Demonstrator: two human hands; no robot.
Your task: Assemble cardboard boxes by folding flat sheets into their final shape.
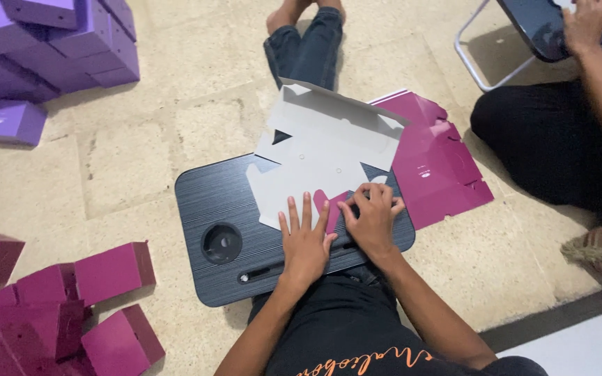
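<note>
A flat cardboard box blank (pixel 329 150), white inside and magenta outside, lies on a dark lap tray (pixel 207 198) across my legs. My left hand (pixel 304 240) presses flat on the blank's near edge, fingers spread. Beside it, my right hand (pixel 373 217) has its fingers curled over a small magenta flap (pixel 334 204) at that same edge, folding it. A magenta panel of the blank (pixel 437 163) hangs off the tray to the right, onto the floor.
Folded magenta boxes (pixel 57 306) are piled at the lower left. Purple boxes (pixel 50 49) are stacked at the upper left. Another person (pixel 566 132) sits at the right, holding a dark tablet-like object (pixel 534 24). The tray has a round cup recess (pixel 221 242).
</note>
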